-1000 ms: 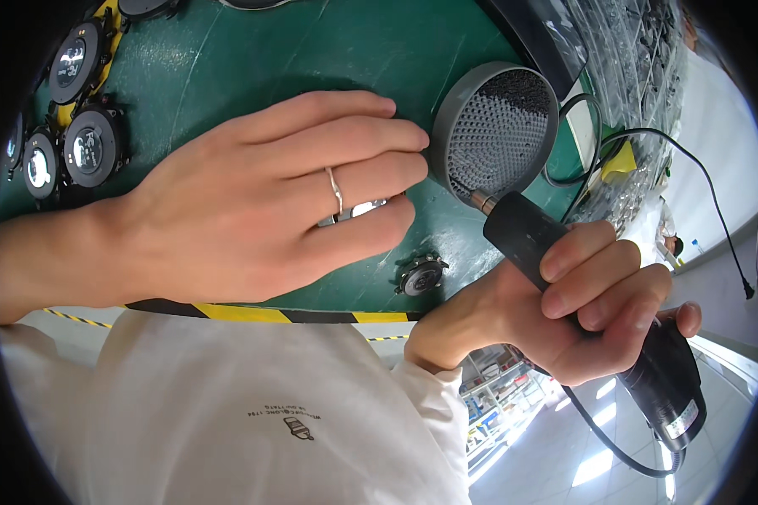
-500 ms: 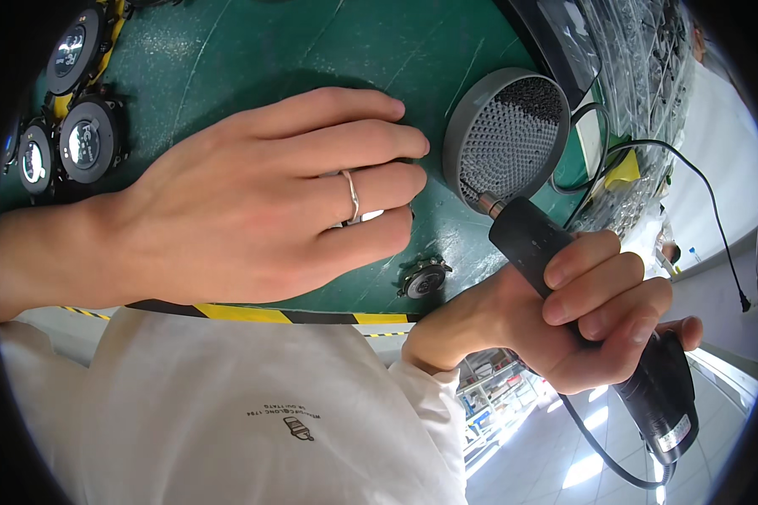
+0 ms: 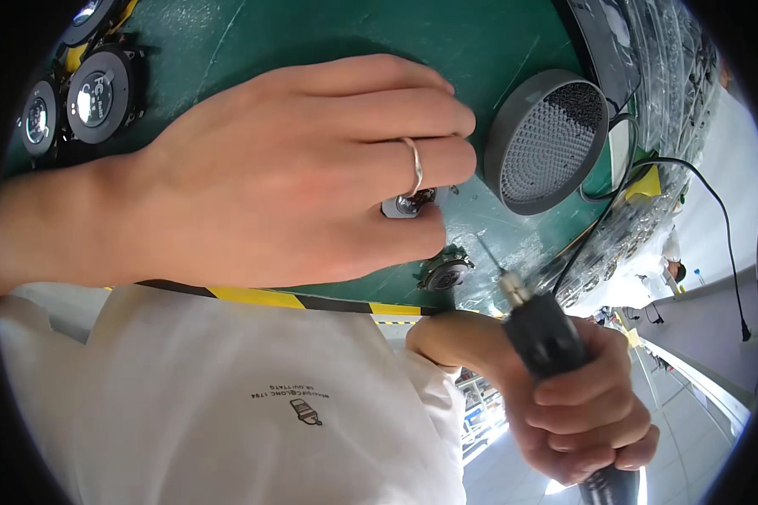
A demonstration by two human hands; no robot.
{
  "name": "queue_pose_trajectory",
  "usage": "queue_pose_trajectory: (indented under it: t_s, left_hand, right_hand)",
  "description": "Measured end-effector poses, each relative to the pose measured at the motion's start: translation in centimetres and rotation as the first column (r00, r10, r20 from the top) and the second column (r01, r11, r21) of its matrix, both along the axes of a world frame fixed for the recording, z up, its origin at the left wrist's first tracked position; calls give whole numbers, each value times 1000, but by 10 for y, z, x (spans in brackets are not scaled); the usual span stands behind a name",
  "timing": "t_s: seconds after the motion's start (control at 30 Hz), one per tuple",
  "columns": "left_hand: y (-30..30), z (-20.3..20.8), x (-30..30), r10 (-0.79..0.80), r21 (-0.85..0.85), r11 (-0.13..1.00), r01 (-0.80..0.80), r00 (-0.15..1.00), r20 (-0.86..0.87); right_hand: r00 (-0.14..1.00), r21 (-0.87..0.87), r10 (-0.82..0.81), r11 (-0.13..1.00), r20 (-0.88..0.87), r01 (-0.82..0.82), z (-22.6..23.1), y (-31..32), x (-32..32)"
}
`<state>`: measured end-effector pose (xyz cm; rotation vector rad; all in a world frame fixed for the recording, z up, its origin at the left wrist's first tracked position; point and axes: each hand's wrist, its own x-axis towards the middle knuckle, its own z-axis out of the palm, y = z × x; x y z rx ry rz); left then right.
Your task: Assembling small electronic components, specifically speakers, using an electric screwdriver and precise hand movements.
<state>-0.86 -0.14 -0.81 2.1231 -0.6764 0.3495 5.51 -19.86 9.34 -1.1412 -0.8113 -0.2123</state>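
Green and scuffed, the tabletop [image 3: 312, 25] spreads under the hands, its near edge lined with yellow and black tape [image 3: 257, 296]. Closest is the wearer's white shirt [image 3: 227, 370]. At its right, the right hand [image 3: 581, 404] has its grip clenched around a black driver [image 3: 547, 337], the fingers curled about the body. The driver is slightly blurred and tilted, its slim bit [image 3: 490, 252] pointing up and left toward a small watch [image 3: 448, 271]; whether the tip touches anything, I cannot tell.

That watch lies just inside the tape, beside the left hand [image 3: 312, 168]. Palm down, with a ring [image 3: 414, 167] on one finger, this hand covers a silver and black part [image 3: 411, 204], which shows between two fingers. Whether its grip pinches the part or merely rests over it is hidden.

Beyond the fingertips sits a grey round dish [image 3: 501, 156] with a dimpled floor, tiny dark pieces [image 3: 577, 101] gathered at its far side. More watches [image 3: 101, 93] lie past the left wrist. Farther right come clear plastic [image 3: 682, 67], a black cable [image 3: 727, 227] and a pale wall [image 3: 737, 160].
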Motion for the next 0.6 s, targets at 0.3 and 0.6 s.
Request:
queue_pose_trajectory:
  t_s: [0.3, 0.6]
  left_hand:
    - [-3, -5, -2, 41, -111, 993, -39, 999, 12]
    - [-2, -5, -2, 20, -91, 996, -22, 1000, -20]
  right_hand:
    - [995, -69, 89, 993, -48, -92, -22, 13, -10]
    - [990, -83, 125, 988, -67, -131, -26, 11, -10]
